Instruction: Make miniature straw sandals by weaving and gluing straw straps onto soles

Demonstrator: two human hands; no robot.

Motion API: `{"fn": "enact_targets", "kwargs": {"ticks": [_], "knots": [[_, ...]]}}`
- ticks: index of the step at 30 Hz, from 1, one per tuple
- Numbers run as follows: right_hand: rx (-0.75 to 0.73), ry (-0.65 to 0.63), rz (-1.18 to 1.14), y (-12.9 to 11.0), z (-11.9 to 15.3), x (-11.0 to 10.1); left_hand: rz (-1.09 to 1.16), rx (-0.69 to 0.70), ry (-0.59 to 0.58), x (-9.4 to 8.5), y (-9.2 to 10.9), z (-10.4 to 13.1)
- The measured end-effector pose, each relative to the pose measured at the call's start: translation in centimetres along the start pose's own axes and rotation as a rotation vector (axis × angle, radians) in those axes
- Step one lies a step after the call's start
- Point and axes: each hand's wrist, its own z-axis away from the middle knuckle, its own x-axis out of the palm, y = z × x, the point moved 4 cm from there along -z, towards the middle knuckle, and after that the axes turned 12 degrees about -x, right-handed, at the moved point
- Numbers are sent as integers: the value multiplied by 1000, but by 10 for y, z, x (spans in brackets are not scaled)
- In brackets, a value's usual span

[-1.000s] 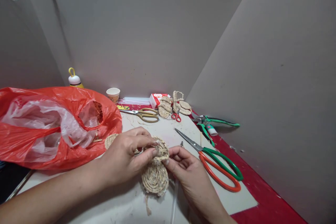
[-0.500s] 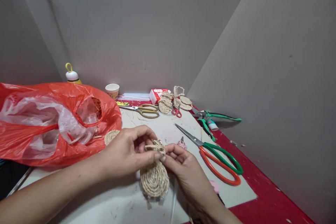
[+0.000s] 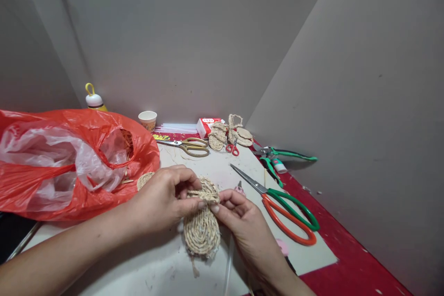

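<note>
L hand (image 3: 166,196) & R hand (image 3: 244,222) pinch coiled straw piece (image 3: 201,233) over wht board (image 3: 152,268) (red tbl (image 3: 350,259), grey walls (image 3: 194,41)).

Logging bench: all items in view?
Straw piece: 1, beige, held
Coil: 1, beige, left
Bag: 1, red, left
Bottle: 1, yellow, back
Cup: 1, white, back
Sticks: several, translucent, back
Box: 1, red-white, back
Straw items: several, beige, back
Scissors: 1, gold, back
Small scissors: 1, red, back
Large scissors: 1, green-orange, right
Cutters: 1, green, right
Tube: 1, white, right
Tool: apparently 1, pink, right
Board: 1, white, centre
Table: 1, red, beneath
Left hand: 1, bare, centre
Right hand: 1, bare, centre
</note>
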Motion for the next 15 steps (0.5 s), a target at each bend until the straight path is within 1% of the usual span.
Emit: {"fn": "enact_targets", "kwargs": {"ticks": [4, 9, 15], "knots": [[-3, -18, 10, 0, 0, 0, 90, -63, -79, 0, -2, 1], [38, -34, -31, 2, 0, 0, 198, -129, -188, 1, 0, 0], [68, -46, -56, 4, 1, 0, 194, -158, -288, -1, 1, 1]]}}
